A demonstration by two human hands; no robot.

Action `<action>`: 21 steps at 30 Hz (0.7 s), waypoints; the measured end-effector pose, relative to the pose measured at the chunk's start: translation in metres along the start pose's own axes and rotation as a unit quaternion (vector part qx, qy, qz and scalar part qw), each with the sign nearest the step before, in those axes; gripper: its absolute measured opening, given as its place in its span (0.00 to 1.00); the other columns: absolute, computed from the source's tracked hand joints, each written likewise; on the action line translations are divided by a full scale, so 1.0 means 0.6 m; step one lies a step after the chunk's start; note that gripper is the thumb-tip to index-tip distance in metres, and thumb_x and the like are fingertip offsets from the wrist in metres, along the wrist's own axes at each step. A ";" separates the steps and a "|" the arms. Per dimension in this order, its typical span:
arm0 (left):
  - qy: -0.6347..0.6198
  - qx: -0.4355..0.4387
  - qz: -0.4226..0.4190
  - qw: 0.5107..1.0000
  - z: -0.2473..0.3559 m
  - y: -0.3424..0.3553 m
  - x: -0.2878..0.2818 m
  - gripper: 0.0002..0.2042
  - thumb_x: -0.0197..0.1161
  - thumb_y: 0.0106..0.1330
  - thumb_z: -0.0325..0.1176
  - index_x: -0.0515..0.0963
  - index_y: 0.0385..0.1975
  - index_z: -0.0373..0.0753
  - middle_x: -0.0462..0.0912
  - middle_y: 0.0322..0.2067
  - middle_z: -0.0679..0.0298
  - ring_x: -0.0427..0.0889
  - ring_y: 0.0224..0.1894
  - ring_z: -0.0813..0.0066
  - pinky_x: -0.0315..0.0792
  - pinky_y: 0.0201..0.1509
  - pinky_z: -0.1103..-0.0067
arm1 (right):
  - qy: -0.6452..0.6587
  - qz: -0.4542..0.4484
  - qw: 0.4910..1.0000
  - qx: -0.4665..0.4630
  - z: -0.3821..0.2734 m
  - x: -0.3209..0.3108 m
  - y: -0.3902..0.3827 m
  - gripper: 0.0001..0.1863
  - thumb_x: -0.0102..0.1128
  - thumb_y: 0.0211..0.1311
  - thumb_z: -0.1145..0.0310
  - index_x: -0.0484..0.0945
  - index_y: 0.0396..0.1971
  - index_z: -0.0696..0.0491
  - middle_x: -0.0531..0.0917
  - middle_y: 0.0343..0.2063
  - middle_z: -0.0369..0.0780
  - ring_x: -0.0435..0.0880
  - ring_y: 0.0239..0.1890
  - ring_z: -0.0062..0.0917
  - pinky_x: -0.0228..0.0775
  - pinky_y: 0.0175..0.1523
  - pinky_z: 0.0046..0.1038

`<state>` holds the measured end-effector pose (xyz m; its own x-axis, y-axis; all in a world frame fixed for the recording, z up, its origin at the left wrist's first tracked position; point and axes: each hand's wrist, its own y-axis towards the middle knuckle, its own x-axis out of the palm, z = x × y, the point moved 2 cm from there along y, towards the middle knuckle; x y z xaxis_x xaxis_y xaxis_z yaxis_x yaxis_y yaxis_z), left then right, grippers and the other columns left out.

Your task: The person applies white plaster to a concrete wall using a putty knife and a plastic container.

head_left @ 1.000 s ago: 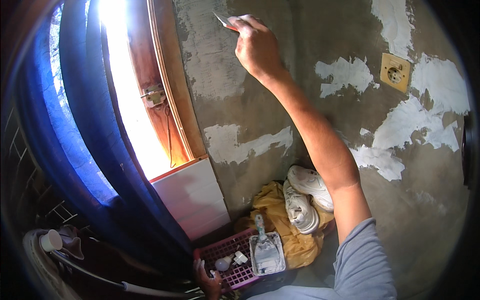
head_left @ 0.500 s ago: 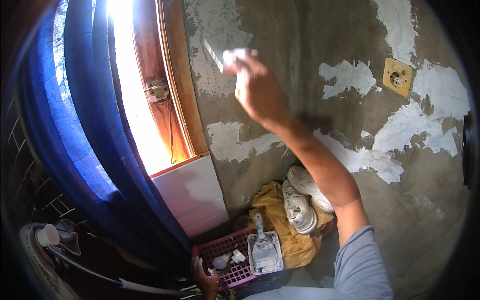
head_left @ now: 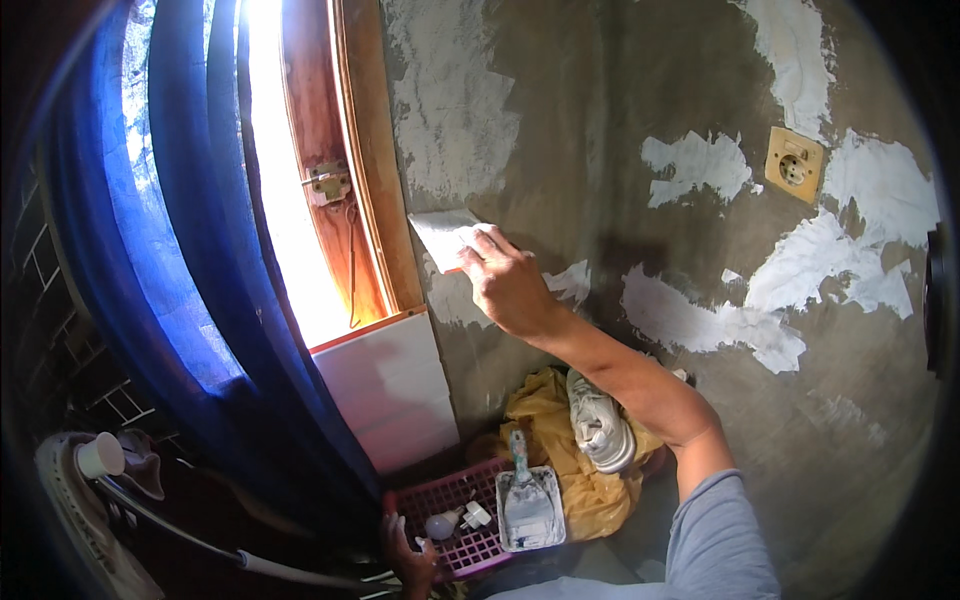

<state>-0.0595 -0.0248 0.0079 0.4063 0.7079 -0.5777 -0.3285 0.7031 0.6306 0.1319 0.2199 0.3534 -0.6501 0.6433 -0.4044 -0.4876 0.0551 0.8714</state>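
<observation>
My right hand (head_left: 508, 285) is closed on a flat white putty spreader (head_left: 440, 238), its blade against the grey wall beside the wooden window frame. Rough white filler (head_left: 450, 110) covers the wall above it, and another white patch lies partly behind my hand. Low down, my left hand (head_left: 408, 558) is curled at the left end of a pink plastic basket (head_left: 480, 560), with white smears on its fingers. A small red piece (head_left: 389, 502) shows just above those fingers; what they grip is hidden. A putty knife (head_left: 522, 485) rests in a white tray (head_left: 545, 545) on the basket.
The basket also holds a light bulb (head_left: 440, 526) and a white plug (head_left: 475, 516). White shoes (head_left: 600, 425) lie on a yellow bag (head_left: 540, 400). Blue curtains (head_left: 200, 250) hang left of the bright window. A socket (head_left: 795, 165) sits on the patched wall at right.
My right hand has come down the wall with the spreader, whose broad face now shows. The left hand stays by the basket. The view has shifted slightly.
</observation>
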 end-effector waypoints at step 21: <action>-0.034 0.014 0.014 0.999 0.021 0.006 -0.017 0.23 0.68 0.49 0.25 0.72 0.47 0.29 0.74 0.54 0.46 0.71 0.58 0.48 0.64 0.63 0.63 | 0.005 0.127 0.992 0.011 0.040 -0.019 0.018 0.15 0.52 0.47 0.87 0.77 0.37 0.62 0.79 0.38 0.45 0.80 0.42 0.37 0.78 0.41 0.31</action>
<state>-0.0542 -0.0301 0.0224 0.4550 0.7203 -0.5236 -0.3169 0.6805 0.6607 0.1479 0.2318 0.3741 -0.7564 0.6309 -0.1728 -0.2935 -0.0913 0.9516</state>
